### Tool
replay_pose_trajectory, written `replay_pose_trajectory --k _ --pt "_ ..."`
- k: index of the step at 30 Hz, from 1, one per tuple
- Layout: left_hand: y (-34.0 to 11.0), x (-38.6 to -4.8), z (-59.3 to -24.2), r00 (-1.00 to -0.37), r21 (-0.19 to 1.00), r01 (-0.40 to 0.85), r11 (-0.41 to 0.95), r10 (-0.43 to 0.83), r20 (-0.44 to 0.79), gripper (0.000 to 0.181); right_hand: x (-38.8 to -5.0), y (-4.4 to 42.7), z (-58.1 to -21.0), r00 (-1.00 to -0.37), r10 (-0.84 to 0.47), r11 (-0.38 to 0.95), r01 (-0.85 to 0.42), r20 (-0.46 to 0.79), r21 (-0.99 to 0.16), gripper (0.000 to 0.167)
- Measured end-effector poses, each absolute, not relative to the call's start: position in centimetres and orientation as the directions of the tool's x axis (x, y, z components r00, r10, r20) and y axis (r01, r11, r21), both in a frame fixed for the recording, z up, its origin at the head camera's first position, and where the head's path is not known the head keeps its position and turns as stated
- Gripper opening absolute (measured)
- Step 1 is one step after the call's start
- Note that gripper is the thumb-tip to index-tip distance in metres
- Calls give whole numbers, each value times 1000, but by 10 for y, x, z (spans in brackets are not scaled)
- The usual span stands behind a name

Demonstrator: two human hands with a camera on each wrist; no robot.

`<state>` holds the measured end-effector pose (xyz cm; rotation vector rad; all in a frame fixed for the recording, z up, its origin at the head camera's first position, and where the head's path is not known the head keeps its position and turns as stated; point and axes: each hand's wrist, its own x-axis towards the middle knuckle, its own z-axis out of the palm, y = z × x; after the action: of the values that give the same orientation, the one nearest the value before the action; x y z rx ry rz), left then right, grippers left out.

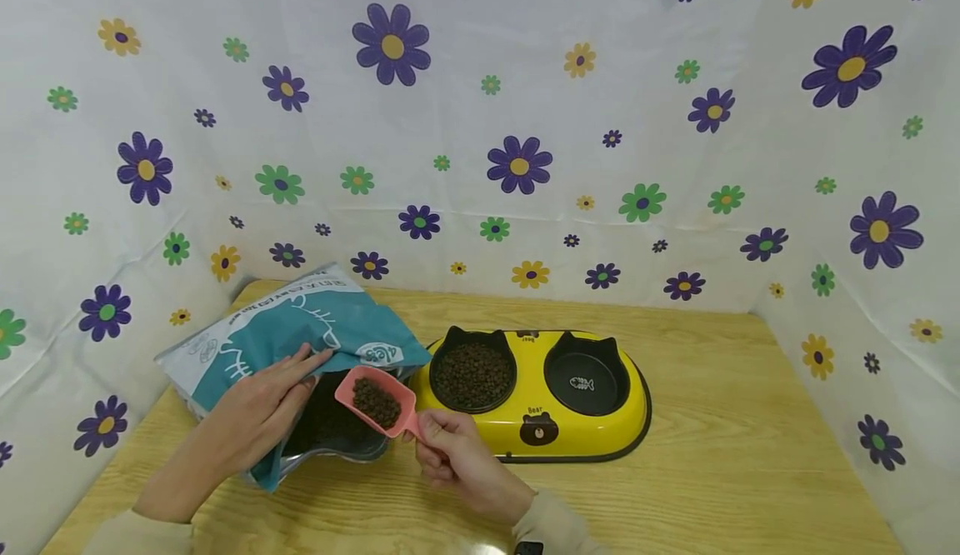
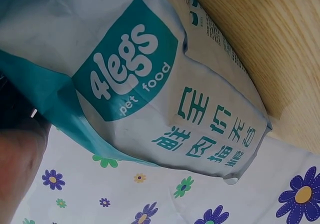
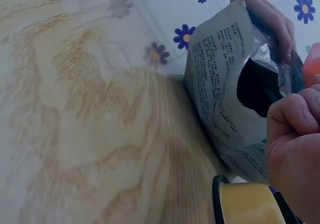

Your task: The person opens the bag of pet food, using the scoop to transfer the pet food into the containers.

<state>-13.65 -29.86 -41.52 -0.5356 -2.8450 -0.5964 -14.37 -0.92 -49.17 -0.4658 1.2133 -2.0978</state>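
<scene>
The right hand (image 1: 465, 459) is clamped round the handle of a pink scoop (image 1: 402, 405) bearing brown pellets (image 1: 377, 402). The scoop is over the open mouth of a teal-and-white bag (image 1: 288, 330), left of the yellow bowl stand (image 1: 534, 397); its long axis slants across the head view, front end to the upper left, handle to the lower right. The left hand (image 1: 258, 413) pinches the bag's rim between thumb and fingers, the mouth facing the person.
</scene>
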Motion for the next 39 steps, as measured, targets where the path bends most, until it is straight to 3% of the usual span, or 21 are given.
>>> replay_pose_trajectory --k 6,14,27,39 --pt "-299 -137 -416 -913 349 392 851 313 262 43 -147 9 -487 -756 -651 -408 275 67 -871 32" --pt "-301 -137 -418 -900 342 413 844 322 292 42 -163 47 -482 -817 -574 -395 223 50 -891 33" --pt "-300 -138 -417 -912 362 400 842 323 254 43 -179 123 -483 -922 -388 -265 114 -3 -957 34" --pt "-300 -138 -418 -914 367 398 841 326 244 43 -173 184 -485 -979 -180 -136 120 -95 -983 33"
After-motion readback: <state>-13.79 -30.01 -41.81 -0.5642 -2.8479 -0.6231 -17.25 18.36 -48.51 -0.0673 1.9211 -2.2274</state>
